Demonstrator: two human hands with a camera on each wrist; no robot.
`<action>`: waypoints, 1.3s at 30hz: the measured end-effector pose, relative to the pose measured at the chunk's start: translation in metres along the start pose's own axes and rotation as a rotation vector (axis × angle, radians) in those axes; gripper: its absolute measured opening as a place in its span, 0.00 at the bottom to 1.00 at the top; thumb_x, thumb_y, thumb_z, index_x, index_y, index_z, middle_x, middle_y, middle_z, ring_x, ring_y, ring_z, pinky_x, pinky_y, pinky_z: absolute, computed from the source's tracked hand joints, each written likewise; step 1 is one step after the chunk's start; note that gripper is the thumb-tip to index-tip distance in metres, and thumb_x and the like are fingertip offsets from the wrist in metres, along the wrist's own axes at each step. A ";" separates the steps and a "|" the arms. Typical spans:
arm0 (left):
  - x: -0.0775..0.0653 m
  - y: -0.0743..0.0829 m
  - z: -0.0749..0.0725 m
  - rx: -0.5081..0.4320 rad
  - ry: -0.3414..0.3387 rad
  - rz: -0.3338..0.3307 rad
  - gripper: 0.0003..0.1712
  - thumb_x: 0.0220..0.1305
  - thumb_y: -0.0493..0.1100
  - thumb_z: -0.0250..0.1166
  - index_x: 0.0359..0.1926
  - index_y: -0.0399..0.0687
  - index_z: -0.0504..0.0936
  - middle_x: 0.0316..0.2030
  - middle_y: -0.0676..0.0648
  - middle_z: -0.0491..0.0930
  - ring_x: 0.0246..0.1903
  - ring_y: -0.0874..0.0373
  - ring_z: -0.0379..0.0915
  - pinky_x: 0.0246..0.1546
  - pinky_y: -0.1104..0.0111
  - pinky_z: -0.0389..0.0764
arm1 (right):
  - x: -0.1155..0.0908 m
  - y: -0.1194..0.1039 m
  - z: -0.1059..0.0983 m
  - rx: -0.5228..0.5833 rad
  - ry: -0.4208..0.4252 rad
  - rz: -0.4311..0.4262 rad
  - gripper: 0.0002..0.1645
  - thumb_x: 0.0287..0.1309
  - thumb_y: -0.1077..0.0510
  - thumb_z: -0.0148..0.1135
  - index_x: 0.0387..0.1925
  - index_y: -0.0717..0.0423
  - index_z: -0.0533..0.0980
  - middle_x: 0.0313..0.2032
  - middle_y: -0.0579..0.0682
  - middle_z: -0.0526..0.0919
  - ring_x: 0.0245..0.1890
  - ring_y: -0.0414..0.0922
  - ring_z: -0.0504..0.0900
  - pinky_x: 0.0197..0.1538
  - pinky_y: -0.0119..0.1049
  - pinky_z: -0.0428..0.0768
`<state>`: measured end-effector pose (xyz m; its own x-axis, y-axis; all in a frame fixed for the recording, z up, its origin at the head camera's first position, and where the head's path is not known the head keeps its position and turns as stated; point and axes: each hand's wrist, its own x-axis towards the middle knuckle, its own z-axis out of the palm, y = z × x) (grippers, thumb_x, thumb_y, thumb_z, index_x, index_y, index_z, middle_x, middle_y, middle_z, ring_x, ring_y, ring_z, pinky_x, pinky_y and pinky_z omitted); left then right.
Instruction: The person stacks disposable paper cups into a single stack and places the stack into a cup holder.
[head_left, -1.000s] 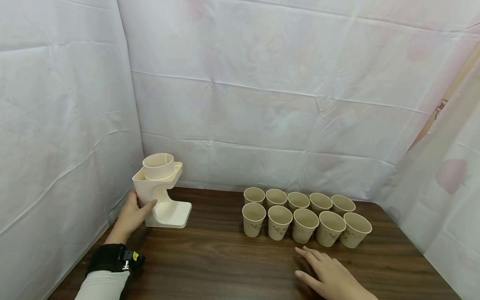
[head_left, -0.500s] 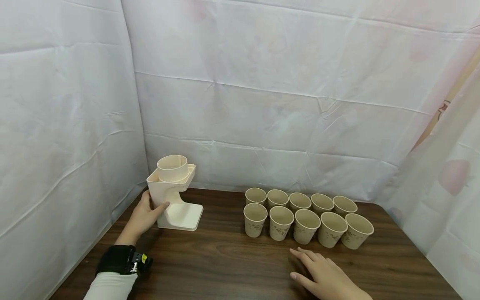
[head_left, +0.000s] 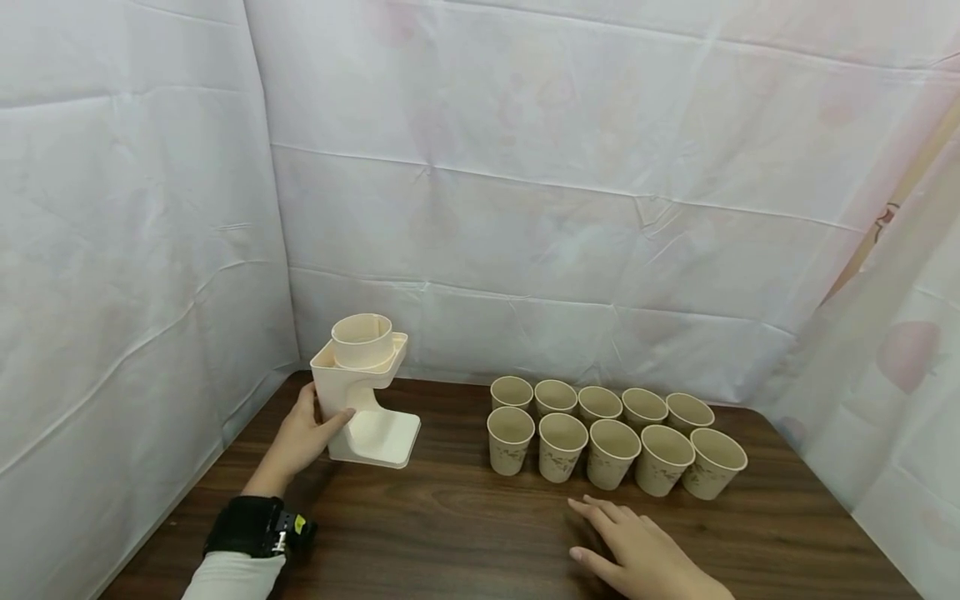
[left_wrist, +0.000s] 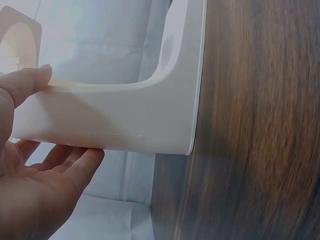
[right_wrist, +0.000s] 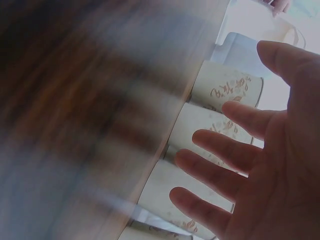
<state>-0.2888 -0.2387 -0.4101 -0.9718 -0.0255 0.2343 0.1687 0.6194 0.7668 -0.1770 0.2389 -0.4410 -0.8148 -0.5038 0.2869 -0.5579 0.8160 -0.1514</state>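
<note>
On the left of the table stands a cream plastic stand (head_left: 386, 429). It has a flat foot, an upright back and a tray-like top, from which a round collar (head_left: 363, 343) rises. My left hand (head_left: 298, 437) grips its upright, thumb on the near face and fingers behind; the left wrist view shows the stand's side (left_wrist: 125, 117) between thumb and fingers. My right hand (head_left: 637, 550) hovers low over the table, fingers spread and holding nothing. Just beyond it are beige paper cups (head_left: 557, 454) with a leaf print, upright in two rows; the right wrist view shows a printed cup (right_wrist: 225, 85).
The dark wooden table (head_left: 450, 542) carries these things. A white curtain (head_left: 480, 233) hangs along its back, with more cloth at the left and right. The back row of cups (head_left: 510, 390) stands close to that curtain.
My left hand has shifted the stand to the right across the table, closer to the cups. My right hand has drifted slightly left. The cups stay put.
</note>
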 end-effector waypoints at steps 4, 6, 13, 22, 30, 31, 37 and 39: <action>-0.002 0.003 0.005 0.003 0.012 0.019 0.52 0.63 0.57 0.59 0.69 0.33 0.39 0.60 0.25 0.59 0.57 0.33 0.59 0.52 0.38 0.67 | 0.003 -0.004 0.001 -0.003 -0.014 -0.010 0.34 0.62 0.32 0.46 0.63 0.43 0.66 0.58 0.47 0.74 0.55 0.46 0.71 0.49 0.55 0.75; -0.002 0.004 0.008 0.009 0.020 0.032 0.51 0.63 0.57 0.59 0.69 0.33 0.40 0.59 0.25 0.60 0.56 0.34 0.60 0.51 0.39 0.68 | 0.004 -0.006 0.001 -0.001 -0.020 -0.014 0.34 0.62 0.32 0.46 0.63 0.43 0.66 0.58 0.47 0.74 0.55 0.46 0.71 0.49 0.56 0.75; -0.005 0.009 0.016 0.014 0.016 0.058 0.51 0.62 0.59 0.59 0.69 0.33 0.42 0.58 0.26 0.61 0.55 0.35 0.62 0.49 0.40 0.71 | 0.007 -0.013 0.002 -0.002 -0.033 -0.033 0.34 0.62 0.32 0.46 0.63 0.43 0.66 0.59 0.49 0.73 0.54 0.47 0.71 0.48 0.58 0.75; -0.009 0.014 0.024 0.023 -0.004 0.047 0.51 0.61 0.59 0.60 0.69 0.34 0.43 0.61 0.27 0.58 0.55 0.36 0.62 0.49 0.43 0.72 | 0.009 -0.019 0.001 0.021 -0.064 -0.064 0.35 0.62 0.31 0.44 0.64 0.43 0.65 0.59 0.52 0.72 0.55 0.49 0.71 0.46 0.59 0.75; -0.012 0.018 0.030 0.029 -0.002 0.055 0.52 0.60 0.61 0.60 0.68 0.35 0.45 0.60 0.27 0.60 0.56 0.37 0.62 0.49 0.44 0.73 | 0.010 -0.021 0.000 0.019 -0.099 -0.072 0.36 0.62 0.31 0.43 0.64 0.44 0.64 0.60 0.53 0.72 0.56 0.51 0.70 0.46 0.58 0.76; -0.012 0.018 0.031 0.029 0.003 0.054 0.52 0.60 0.61 0.60 0.68 0.35 0.45 0.60 0.28 0.60 0.56 0.38 0.62 0.50 0.44 0.73 | 0.010 -0.021 0.000 0.021 -0.102 -0.070 0.36 0.62 0.31 0.43 0.65 0.44 0.64 0.60 0.53 0.72 0.56 0.51 0.70 0.46 0.58 0.75; -0.015 0.020 0.032 0.026 0.005 0.050 0.52 0.59 0.61 0.61 0.68 0.36 0.45 0.60 0.28 0.60 0.56 0.38 0.62 0.50 0.43 0.72 | 0.011 -0.021 0.002 0.020 -0.105 -0.066 0.36 0.62 0.31 0.44 0.65 0.43 0.64 0.60 0.53 0.72 0.56 0.51 0.70 0.46 0.59 0.75; -0.016 0.021 0.032 0.021 0.002 0.052 0.52 0.59 0.61 0.61 0.69 0.36 0.45 0.60 0.28 0.60 0.57 0.37 0.61 0.51 0.43 0.72 | 0.011 -0.021 0.003 0.017 -0.108 -0.064 0.36 0.62 0.30 0.43 0.65 0.43 0.64 0.60 0.53 0.71 0.56 0.51 0.70 0.46 0.59 0.75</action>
<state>-0.2755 -0.2005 -0.4171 -0.9616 0.0054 0.2745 0.2151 0.6365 0.7407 -0.1750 0.2158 -0.4372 -0.7890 -0.5833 0.1931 -0.6113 0.7767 -0.1518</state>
